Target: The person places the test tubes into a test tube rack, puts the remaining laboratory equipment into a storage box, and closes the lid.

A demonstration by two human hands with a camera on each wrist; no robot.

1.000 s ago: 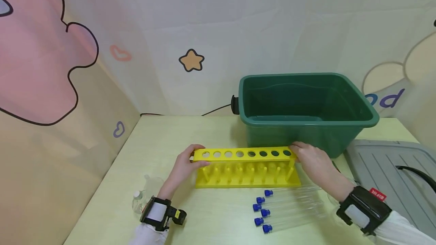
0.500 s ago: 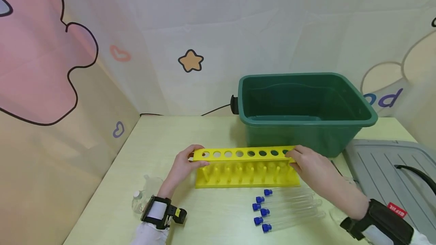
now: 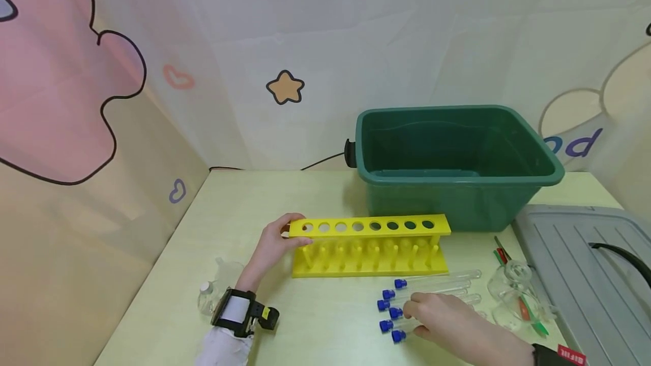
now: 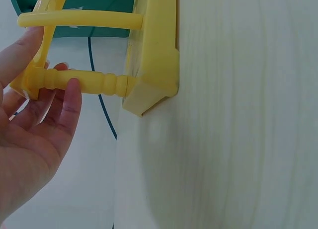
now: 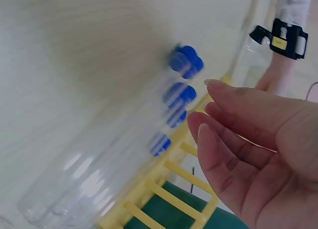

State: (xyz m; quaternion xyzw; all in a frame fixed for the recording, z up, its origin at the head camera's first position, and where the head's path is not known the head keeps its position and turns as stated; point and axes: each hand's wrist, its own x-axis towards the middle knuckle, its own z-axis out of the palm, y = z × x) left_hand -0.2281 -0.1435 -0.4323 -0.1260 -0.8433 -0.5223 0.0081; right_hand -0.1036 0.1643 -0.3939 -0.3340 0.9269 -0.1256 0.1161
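Note:
A yellow test-tube rack (image 3: 368, 244) stands on the pale table (image 3: 325, 196), all of its holes empty. My left hand (image 3: 286, 236) holds its left end, thumb on the top plate. The left wrist view shows that hand (image 4: 49, 65) with fingers against a turned post of the rack (image 4: 149, 50). Several clear test tubes with blue caps (image 3: 442, 281) lie in front of the rack. My right hand (image 3: 414, 318) hovers over them near the caps. In the right wrist view its fingers (image 5: 208, 110) are relaxed and empty above the tubes (image 5: 114, 154).
A green tub (image 3: 458, 162) stands behind the rack. A grey lid (image 3: 585, 264) lies at the right edge. A glass flask (image 3: 513, 292) and thin red and green sticks (image 3: 500, 253) lie between tubes and lid. A small clear bottle (image 3: 205, 298) sits left of my left wrist.
My right hand has let go of the rack's right end and come down toward me to the blue-capped tubes. My left hand stays on the rack.

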